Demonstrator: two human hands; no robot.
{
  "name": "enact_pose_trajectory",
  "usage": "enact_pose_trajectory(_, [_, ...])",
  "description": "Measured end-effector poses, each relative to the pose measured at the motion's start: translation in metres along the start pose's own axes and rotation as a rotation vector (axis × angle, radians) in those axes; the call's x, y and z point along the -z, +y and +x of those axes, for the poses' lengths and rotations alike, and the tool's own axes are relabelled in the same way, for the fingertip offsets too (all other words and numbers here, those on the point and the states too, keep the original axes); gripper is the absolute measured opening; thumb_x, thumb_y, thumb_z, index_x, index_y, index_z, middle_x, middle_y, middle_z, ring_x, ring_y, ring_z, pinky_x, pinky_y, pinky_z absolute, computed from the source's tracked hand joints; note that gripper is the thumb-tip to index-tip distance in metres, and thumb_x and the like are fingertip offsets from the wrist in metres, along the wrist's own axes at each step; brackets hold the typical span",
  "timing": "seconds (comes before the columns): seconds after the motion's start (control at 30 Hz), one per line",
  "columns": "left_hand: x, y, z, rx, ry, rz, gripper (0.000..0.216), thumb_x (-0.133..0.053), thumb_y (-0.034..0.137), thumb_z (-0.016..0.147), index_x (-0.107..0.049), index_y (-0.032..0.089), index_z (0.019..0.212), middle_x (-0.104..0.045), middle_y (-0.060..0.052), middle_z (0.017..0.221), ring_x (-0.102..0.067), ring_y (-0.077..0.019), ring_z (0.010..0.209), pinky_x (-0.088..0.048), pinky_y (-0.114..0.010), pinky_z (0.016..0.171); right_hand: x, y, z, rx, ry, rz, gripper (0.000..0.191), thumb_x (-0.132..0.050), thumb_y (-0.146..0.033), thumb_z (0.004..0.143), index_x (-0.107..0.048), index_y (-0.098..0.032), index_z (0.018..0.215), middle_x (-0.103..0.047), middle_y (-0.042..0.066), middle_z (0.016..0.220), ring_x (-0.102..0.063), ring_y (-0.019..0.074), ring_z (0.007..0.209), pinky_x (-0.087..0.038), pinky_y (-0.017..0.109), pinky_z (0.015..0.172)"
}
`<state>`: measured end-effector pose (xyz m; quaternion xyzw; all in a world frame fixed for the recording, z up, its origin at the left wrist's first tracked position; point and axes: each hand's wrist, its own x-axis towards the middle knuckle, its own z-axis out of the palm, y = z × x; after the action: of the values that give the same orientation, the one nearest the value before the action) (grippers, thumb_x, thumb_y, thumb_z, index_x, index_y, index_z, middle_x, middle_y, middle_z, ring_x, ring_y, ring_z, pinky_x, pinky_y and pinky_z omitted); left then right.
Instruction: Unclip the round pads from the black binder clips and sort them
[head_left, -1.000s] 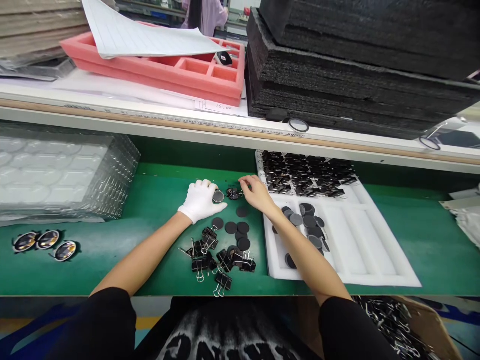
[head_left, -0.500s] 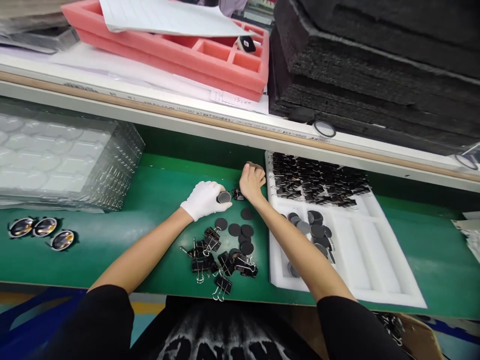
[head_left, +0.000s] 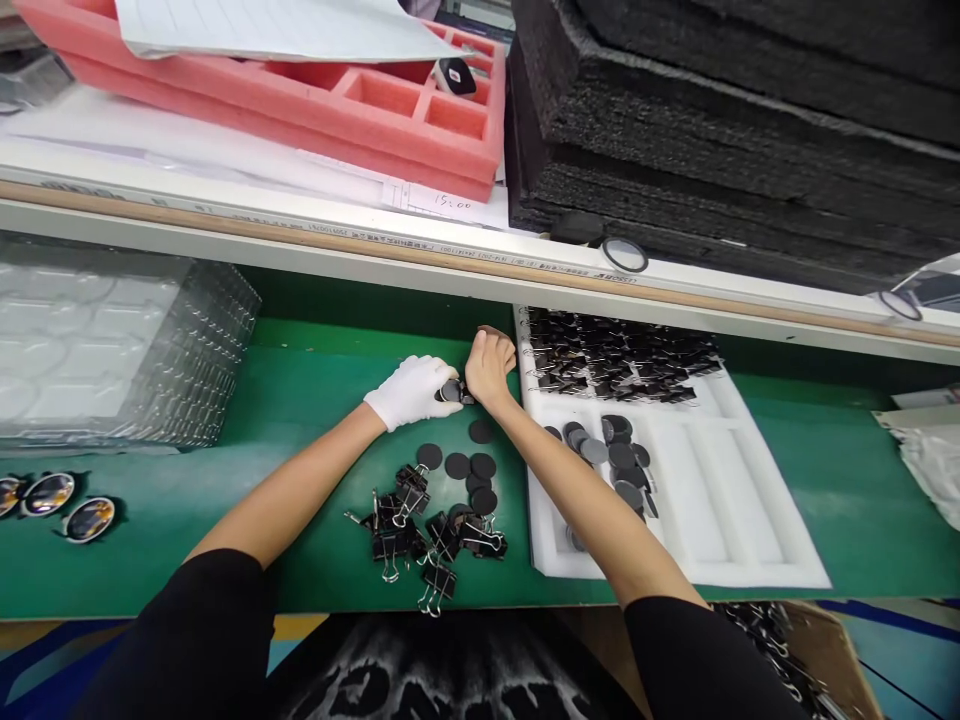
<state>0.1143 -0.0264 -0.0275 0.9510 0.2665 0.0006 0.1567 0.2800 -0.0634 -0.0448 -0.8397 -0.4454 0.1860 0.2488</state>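
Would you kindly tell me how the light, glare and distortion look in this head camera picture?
Head view: light is even and soft; the clear plastic trays throw white glare; the shelf edge bows from wide-angle distortion; the binder clips look sharp, but the small dark part between the left hand and right hand is shadowed and too small to make out.

A single head-worn camera is looking forward and steeply down from over the person's lap, sitting close above the green-topped table (head_left: pixel 300 400). It is facing the long white shelf (head_left: pixel 225 238) crossing the upper frame, with the white-gloved left hand (head_left: pixel 409 392) and bare right hand (head_left: pixel 489 368) lying near centre.
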Motion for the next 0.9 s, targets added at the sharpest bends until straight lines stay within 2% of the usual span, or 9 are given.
enact_pose_trajectory(0.1, [-0.001, -0.001, -0.001, -0.024, 0.019, -0.023, 0.047, -0.071, 0.055, 0.095, -0.07, 0.021, 0.128, -0.072, -0.008, 0.123, -0.066, -0.0286, 0.115, -0.046, -0.039, 0.092, 0.004, -0.004, -0.001, -0.026, -0.025, 0.028, 0.055, -0.014, -0.041, 0.114, -0.052, -0.017, 0.145, -0.043, 0.02, 0.15, -0.032, 0.0319, 0.151, -0.02, 0.059, 0.131])
enact_pose_trajectory(0.4, [0.005, -0.003, -0.01, -0.02, 0.094, -0.118, 0.046, -0.073, 0.05, 0.091, -0.071, 0.025, 0.13, -0.072, -0.005, 0.124, -0.068, -0.0268, 0.115, -0.051, -0.038, 0.095, 0.01, -0.01, -0.003, -0.031, -0.064, 0.067, 0.058, -0.016, -0.045, 0.114, -0.051, -0.014, 0.147, -0.042, 0.022, 0.153, -0.029, 0.0346, 0.153, -0.018, 0.059, 0.131])
enact_pose_trajectory(0.57, [0.001, 0.005, -0.01, 0.119, 0.14, -0.19, 0.03, -0.058, 0.037, 0.1, -0.075, 0.031, 0.125, -0.072, -0.001, 0.128, -0.066, -0.0224, 0.12, -0.049, -0.034, 0.102, 0.011, -0.014, -0.006, -0.027, -0.036, 0.087, 0.058, -0.016, -0.043, 0.114, -0.053, -0.012, 0.146, -0.042, 0.022, 0.154, -0.028, 0.0347, 0.153, -0.017, 0.059, 0.131])
enact_pose_trajectory(0.67, [-0.004, 0.013, 0.0, 0.238, 0.163, -0.151, 0.029, -0.051, 0.033, 0.103, -0.078, 0.024, 0.111, -0.074, -0.005, 0.115, -0.068, -0.0232, 0.111, -0.05, -0.034, 0.096, 0.01, -0.016, -0.006, -0.044, -0.017, 0.091, 0.059, -0.017, -0.042, 0.114, -0.054, -0.01, 0.147, -0.042, 0.023, 0.154, -0.028, 0.036, 0.153, -0.016, 0.058, 0.131])
enact_pose_trajectory(0.77, [-0.007, 0.017, 0.007, 0.303, 0.181, -0.118, 0.039, -0.043, 0.035, 0.107, -0.076, 0.017, 0.102, -0.073, -0.011, 0.107, -0.068, -0.0261, 0.106, -0.05, -0.036, 0.092, 0.01, -0.017, -0.007, -0.049, -0.009, 0.093, 0.06, -0.017, -0.042, 0.114, -0.053, -0.01, 0.148, -0.044, 0.022, 0.152, -0.03, 0.0356, 0.152, -0.017, 0.056, 0.131])
enact_pose_trajectory(0.83, [-0.006, 0.015, 0.004, 0.282, 0.176, -0.115, 0.042, -0.038, 0.035, 0.109, -0.076, 0.017, 0.109, -0.073, -0.012, 0.112, -0.067, -0.0267, 0.11, -0.05, -0.037, 0.095, 0.01, -0.017, -0.007, -0.053, -0.005, 0.092, 0.061, -0.017, -0.043, 0.114, -0.054, -0.009, 0.148, -0.044, 0.022, 0.152, -0.03, 0.0351, 0.152, -0.017, 0.055, 0.131])
enact_pose_trajectory(0.9, [-0.002, 0.01, -0.002, 0.211, 0.154, -0.127, 0.041, -0.039, 0.037, 0.11, -0.073, 0.02, 0.126, -0.072, -0.009, 0.122, -0.067, -0.025, 0.115, -0.05, -0.035, 0.097, 0.01, -0.017, -0.008, -0.061, 0.001, 0.092, 0.06, -0.018, -0.044, 0.114, -0.054, -0.009, 0.148, -0.043, 0.023, 0.152, -0.029, 0.0353, 0.152, -0.017, 0.055, 0.131])
